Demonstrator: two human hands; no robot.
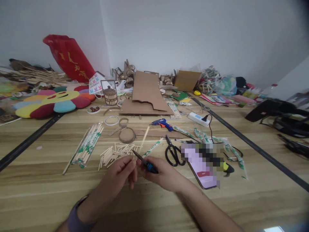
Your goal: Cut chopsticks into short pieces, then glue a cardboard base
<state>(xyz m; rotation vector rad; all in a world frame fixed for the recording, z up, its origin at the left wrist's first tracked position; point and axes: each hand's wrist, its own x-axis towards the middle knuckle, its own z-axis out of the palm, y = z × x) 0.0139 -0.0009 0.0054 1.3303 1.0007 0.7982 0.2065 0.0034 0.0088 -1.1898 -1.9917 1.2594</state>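
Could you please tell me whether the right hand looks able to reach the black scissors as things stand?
Probably yes: the black scissors lie on the table near the right hand, with nothing visible between. That hand grips a dark-tipped tool, though, so it would likely need freeing first.

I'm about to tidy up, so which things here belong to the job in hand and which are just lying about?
Likely in the job:
stick, in the left hand
pointed tool, in the right hand
short sticks
bagged sticks

Seemingly just lying about:
cushion
red bag
phone
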